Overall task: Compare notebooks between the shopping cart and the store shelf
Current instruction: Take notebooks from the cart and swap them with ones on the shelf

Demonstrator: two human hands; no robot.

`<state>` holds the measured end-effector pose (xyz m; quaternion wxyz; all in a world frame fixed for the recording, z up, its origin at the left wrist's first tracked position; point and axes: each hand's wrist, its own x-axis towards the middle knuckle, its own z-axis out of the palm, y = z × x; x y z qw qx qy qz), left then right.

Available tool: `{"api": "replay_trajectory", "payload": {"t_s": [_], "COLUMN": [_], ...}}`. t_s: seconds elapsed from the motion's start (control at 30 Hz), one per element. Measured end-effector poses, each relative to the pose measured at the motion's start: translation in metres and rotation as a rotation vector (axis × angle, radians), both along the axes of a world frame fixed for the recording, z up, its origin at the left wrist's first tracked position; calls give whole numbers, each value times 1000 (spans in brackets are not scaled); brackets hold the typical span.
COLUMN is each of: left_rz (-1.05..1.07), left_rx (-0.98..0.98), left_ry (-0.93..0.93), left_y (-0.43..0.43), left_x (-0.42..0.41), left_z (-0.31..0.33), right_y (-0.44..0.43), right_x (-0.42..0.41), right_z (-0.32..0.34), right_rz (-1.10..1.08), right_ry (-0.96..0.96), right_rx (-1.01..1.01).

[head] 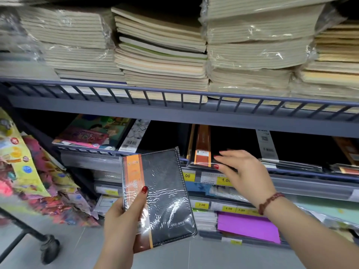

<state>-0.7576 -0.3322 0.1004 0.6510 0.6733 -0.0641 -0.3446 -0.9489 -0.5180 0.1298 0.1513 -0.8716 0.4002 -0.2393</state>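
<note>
Black notebook [167, 191] gripped in left hand [124, 216], thumb across cover; pinched shelf notebook [202, 158] at shelf [310, 186] edge with outstretched right hand [244, 171].

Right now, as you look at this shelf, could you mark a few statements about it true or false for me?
1. The left hand holds a black notebook wrapped in clear plastic. True.
2. The right hand hangs idle, away from the shelf. False: it pinches an orange-banded notebook lying on the shelf.
3. Stacks of pale notebooks fill the top shelf. True.
4. The beaded bracelet sits on the left wrist. False: it is on the right wrist.
</note>
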Motion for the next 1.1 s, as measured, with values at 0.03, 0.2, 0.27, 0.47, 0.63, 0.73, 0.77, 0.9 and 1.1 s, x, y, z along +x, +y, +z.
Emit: {"api": "replay_trajectory", "payload": {"t_s": [0.03,0.2,0.27,0.47,0.63,0.73,0.77,0.9,1.1], "left_rz": [-3,-7,-6,-13,-81,-120,-132,-161,-243], "left_rx": [-19,-18,-17,9,28,27,27,39,29], "left_ry": [0,2,-3,-7,-16,20,27,51,50], "left_y": [0,-3,-6,-10,-18,-27,-31,-49,-80], "left_x": [0,0,0,0,-3,-4,-6,-17,-22], "left_z": [0,1,3,10,21,23,26,31,45], "right_y": [-5,-24,-28,-31,-27,-2,10,41,38], "right_x": [4,20,23,16,12,10,9,9,2], "right_z": [-1,-5,-7,-7,-6,-2,0,4,-3], "right_rz": [-6,14,12,-15,55,62,51,5,-75], "right_ry": [8,90,105,87,117,-103,-207,-521,-618], "right_rx": [-26,-67,-39,99,103,68,174,861,988]}}
